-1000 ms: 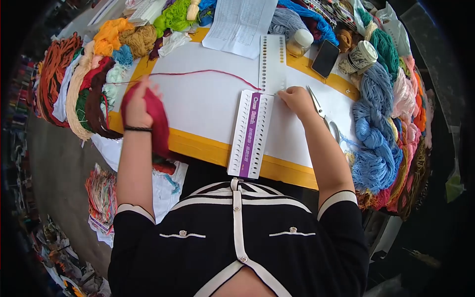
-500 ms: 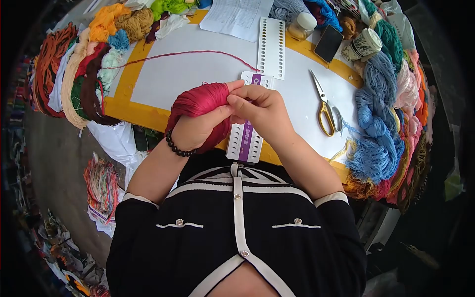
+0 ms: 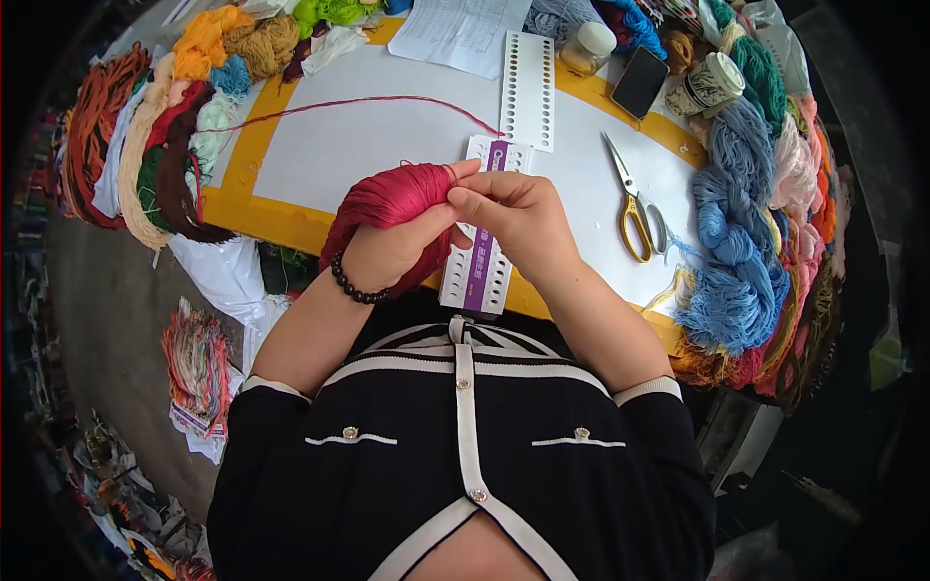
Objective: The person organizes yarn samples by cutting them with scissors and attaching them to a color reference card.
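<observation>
A thick skein of crimson thread [image 3: 392, 198] is looped over my left hand [image 3: 397, 247], whose fingers close around it. My right hand [image 3: 513, 213] pinches at the skein's right edge with thumb and forefinger, close to my left fingertips; the strand between them is too fine to make out clearly. Beneath my hands lies a white card with a purple band and rows of holes [image 3: 472, 276], partly hidden by them. Beyond it a second white punched card [image 3: 528, 92] lies on the table. A dark red strand [image 3: 368, 100] curves across the white surface to the cards.
Gold-handled scissors [image 3: 635, 208] lie to the right. Blue thread skeins [image 3: 731, 261] crowd the right edge, and brown and orange ones [image 3: 102, 126] hang at the left. A phone [image 3: 640, 84], a paper cup [image 3: 707, 85], a jar [image 3: 588, 48] and a printed sheet [image 3: 455, 34] are at the back.
My right hand has shifted very slightly at the skein's edge, still pinching. The whole table view has moved a little to the left; the skein stays in my left hand.
</observation>
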Available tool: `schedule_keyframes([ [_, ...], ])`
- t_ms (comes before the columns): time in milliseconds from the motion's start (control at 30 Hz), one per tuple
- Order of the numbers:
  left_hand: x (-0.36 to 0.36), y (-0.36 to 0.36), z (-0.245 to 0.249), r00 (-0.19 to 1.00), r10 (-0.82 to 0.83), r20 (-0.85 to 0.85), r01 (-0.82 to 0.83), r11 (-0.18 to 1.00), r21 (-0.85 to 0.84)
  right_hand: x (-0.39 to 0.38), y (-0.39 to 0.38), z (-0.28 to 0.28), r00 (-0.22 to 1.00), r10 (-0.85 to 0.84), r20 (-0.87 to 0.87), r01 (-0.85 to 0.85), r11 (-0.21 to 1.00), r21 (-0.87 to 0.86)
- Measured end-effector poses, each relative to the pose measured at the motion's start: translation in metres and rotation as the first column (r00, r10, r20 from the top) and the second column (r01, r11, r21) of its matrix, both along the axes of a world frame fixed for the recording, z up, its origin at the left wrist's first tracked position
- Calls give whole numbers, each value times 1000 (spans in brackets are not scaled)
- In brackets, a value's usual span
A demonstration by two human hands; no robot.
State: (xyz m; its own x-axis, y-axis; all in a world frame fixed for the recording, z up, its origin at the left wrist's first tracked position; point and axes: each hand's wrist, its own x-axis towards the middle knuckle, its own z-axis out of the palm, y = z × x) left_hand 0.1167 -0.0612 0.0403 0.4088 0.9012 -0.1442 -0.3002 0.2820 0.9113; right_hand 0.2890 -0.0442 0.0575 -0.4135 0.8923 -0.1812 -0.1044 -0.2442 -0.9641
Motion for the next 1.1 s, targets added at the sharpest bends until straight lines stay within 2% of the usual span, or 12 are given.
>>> schedule_keyframes([
  [233,-5,-4,-9,987,55,152,-47,997,-56,16,4,-16,993,-107,-56,116,976,185],
  [300,-25,-2,-9,965,74,251,-53,994,-93,45,9,2,812,-72,-579,-23,988,-155],
  [400,-83,10,-13,905,221,362,-188,974,-125,125,15,36,611,-228,-758,143,974,-178],
  [467,-126,20,-10,840,359,407,-351,931,-96,195,28,52,804,-242,-543,365,922,130],
  [533,-156,25,-1,811,476,340,-484,873,-65,264,40,50,424,-903,63,727,381,571],
  [633,-129,39,3,882,458,112,-452,889,-77,211,43,39,3,-977,212,169,210,963],
  [700,-89,54,-9,950,279,-142,-287,957,-38,154,46,1,201,-836,511,-56,511,858],
  [733,-70,63,-26,949,178,-261,-175,984,36,125,54,-44,533,-646,546,4,647,762],
  [767,-49,72,-36,946,143,-292,-173,982,-80,80,44,-42,461,-528,714,-82,775,626],
  [867,-10,91,-76,925,135,-356,-207,963,-172,28,40,-95,426,-506,750,-458,595,661],
  [1000,4,102,-95,684,180,-707,-47,978,203,8,39,-97,559,-457,692,-414,569,711],
  [1100,4,103,-94,691,174,-702,-47,979,197,3,62,-82,638,-216,739,-128,917,378],
])
